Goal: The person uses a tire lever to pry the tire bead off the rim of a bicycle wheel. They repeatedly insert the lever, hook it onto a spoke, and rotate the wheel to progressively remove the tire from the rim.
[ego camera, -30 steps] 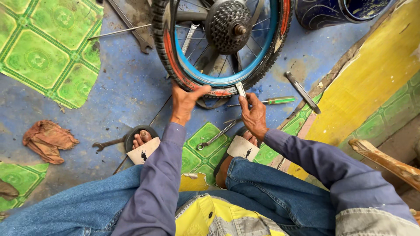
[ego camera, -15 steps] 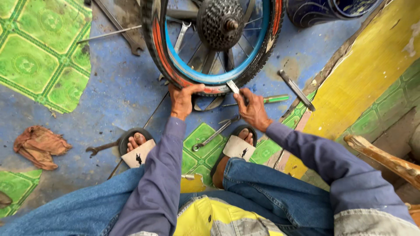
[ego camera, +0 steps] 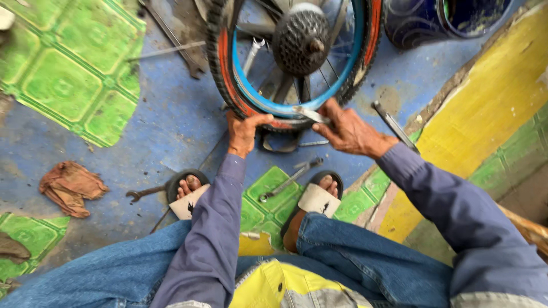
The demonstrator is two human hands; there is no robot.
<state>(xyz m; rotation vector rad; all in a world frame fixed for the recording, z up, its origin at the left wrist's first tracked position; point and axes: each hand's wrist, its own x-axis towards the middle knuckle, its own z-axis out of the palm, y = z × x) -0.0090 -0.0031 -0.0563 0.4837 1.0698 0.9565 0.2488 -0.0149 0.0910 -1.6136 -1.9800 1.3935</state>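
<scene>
Bicycle wheel (ego camera: 285,63) stands on the blue floor (ego camera: 165,131) just ahead of the person's sandalled feet, its black tyre (ego camera: 220,68) around a blue rim (ego camera: 251,94), with a dark sprocket cluster (ego camera: 301,40) at the hub. Left hand (ego camera: 242,128) reaches forward, fingers clamped over the tyre's lower edge. Right hand (ego camera: 345,131) has fingers closed on a flat metal tyre lever (ego camera: 308,114) laid against the rim. Spanners (ego camera: 288,179) lie between the feet; a brown rag (ego camera: 68,185) lies well to the left.

The wheel (ego camera: 297,57) is cut off by the top edge, its upper half unseen. The blue tub (ego camera: 434,23) (only its lower wall shows) runs off too. The flat lever's (ego camera: 311,114) handle hides inside the right hand (ego camera: 348,131).
</scene>
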